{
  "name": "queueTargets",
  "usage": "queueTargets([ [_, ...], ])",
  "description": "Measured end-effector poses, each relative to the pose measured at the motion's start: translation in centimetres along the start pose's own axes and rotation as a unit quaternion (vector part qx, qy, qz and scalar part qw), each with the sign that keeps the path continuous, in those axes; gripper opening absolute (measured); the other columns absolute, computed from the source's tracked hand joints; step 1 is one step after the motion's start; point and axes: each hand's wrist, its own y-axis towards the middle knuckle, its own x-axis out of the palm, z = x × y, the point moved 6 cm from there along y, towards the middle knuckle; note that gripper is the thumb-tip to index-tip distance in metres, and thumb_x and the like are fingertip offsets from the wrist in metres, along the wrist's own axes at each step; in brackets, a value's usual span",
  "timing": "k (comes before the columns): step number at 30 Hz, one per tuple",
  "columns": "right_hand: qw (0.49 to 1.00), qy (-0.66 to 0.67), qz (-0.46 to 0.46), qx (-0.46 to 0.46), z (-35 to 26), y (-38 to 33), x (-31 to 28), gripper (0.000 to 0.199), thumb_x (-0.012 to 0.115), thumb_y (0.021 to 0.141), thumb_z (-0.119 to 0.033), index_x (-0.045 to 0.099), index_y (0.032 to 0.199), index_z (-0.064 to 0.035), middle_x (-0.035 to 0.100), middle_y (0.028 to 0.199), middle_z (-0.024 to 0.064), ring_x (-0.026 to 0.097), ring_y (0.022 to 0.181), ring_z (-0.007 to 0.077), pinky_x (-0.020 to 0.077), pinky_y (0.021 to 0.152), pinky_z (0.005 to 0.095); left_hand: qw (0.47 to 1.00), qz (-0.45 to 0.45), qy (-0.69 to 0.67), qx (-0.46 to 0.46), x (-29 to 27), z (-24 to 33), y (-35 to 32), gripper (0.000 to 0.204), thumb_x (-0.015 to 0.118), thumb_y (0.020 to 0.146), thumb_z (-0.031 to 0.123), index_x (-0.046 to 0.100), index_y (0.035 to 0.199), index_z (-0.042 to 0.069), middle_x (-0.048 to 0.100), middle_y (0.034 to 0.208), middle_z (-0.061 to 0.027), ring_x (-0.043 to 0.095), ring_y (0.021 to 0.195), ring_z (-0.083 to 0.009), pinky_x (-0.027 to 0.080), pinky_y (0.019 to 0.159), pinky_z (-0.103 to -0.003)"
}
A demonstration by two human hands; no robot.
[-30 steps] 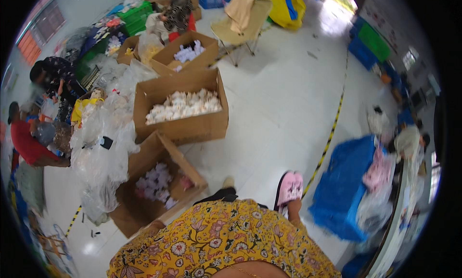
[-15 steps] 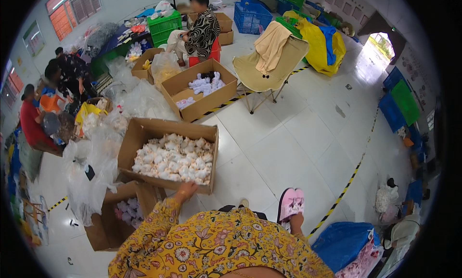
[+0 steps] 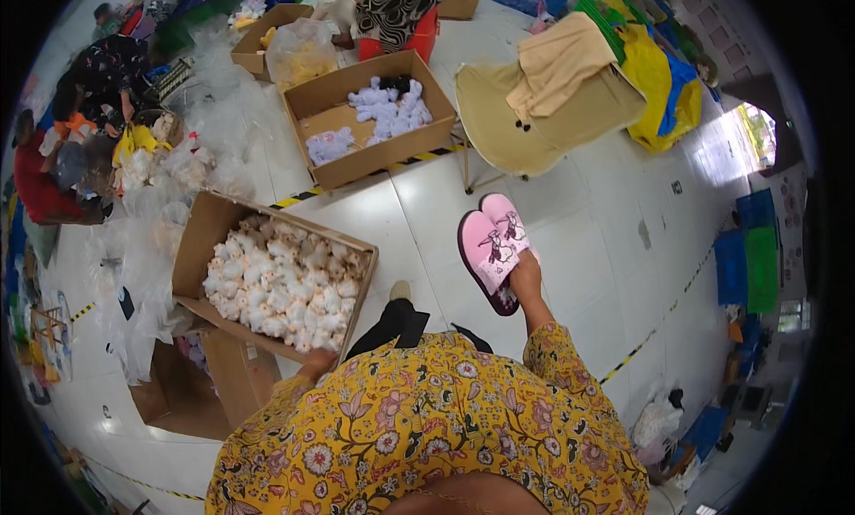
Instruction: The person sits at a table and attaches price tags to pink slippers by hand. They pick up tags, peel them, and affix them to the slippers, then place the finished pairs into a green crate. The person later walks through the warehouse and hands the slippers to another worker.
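Observation:
My right hand [image 3: 527, 282] is stretched forward and grips a pair of pink slippers [image 3: 492, 247] held sole to sole above the white tiled floor. My left hand [image 3: 317, 364] sits at the near rim of an open cardboard box [image 3: 198, 248] filled with several small white plush toys [image 3: 278, 283], its fingers curled on the edge. My yellow floral sleeves fill the lower part of the view.
A second open box [image 3: 381, 157] with lilac plush toys stands further off, beside a beige folding chair [image 3: 534, 114] draped with cloth. An empty box [image 3: 183, 395] and heaps of clear plastic bags [image 3: 147, 248] lie to the left. Other people sit at the back left and top.
The view has swung down and closer to the boxes. My right hand has lifted the pink slippers forward and higher. My left hand stays at the rim of the white-toy box.

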Motion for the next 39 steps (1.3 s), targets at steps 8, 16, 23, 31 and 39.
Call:
queueTargets([
  [8, 0.978, -0.026, -0.104, -0.178, -10.0, 20.4, 6.4, 0.019, 0.050, 0.081, -0.005, 0.062, 0.095, -0.0021, 0.060, 0.099, 0.0193, 0.054, 0.090, 0.0410, 0.0458, 0.079, 0.0493, 0.768, 0.236, -0.593, 0.050, -46.0, 15.5, 9.7, 0.032, 0.054, 0.096, 0.035, 0.062, 0.102, 0.005, 0.067, 0.095, -0.0044, 0.063, 0.084, -0.0125, 0.051, 0.074, -0.029],
  [16, 0.943, 0.021, -0.113, -0.311, -16.1, 36.3, 12.7, 0.013, 0.053, 0.078, -0.003, 0.061, 0.088, -0.0018, 0.061, 0.094, 0.0149, 0.055, 0.089, 0.0373, 0.0479, 0.078, 0.0456, 0.419, 0.231, -0.875, 0.078, -60.6, 16.3, 14.3, 0.053, 0.045, 0.098, 0.050, 0.055, 0.121, 0.004, 0.062, 0.115, -0.0100, 0.060, 0.101, -0.0202, 0.050, 0.088, -0.035],
  [23, 0.891, 0.020, -0.137, -0.431, -20.5, 46.3, 19.7, 0.012, 0.056, 0.072, -0.001, 0.061, 0.084, -0.0024, 0.061, 0.091, 0.0124, 0.056, 0.089, 0.0332, 0.0477, 0.078, 0.0423, 0.374, 0.276, -0.885, 0.034, -65.1, 10.9, 16.0, 0.064, 0.043, 0.097, 0.054, 0.049, 0.128, -0.001, 0.055, 0.126, -0.0172, 0.055, 0.116, -0.0263, 0.051, 0.089, -0.037],
  [31, 0.866, 0.034, -0.177, -0.466, -27.7, 51.3, 25.9, 0.017, 0.055, 0.072, -0.001, 0.061, 0.087, -0.0021, 0.060, 0.094, 0.0129, 0.055, 0.092, 0.0332, 0.0473, 0.081, 0.0416, 0.349, 0.242, -0.902, 0.078, -71.5, 3.1, 18.7, 0.066, 0.045, 0.096, 0.055, 0.041, 0.136, 0.003, 0.047, 0.137, -0.0161, 0.051, 0.122, -0.0302, 0.048, 0.096, -0.045],
  [39, 0.841, 0.037, -0.196, -0.503, -32.3, 55.1, 31.0, 0.012, 0.056, 0.071, -0.003, 0.060, 0.082, -0.0038, 0.058, 0.090, 0.0110, 0.055, 0.091, 0.0310, 0.0461, 0.083, 0.0401, 0.351, 0.220, -0.904, 0.106, -79.4, -2.2, 22.3, 0.060, 0.053, 0.095, 0.048, 0.039, 0.139, 0.009, 0.050, 0.137, -0.0115, 0.052, 0.123, -0.0295, 0.045, 0.100, -0.054],
])
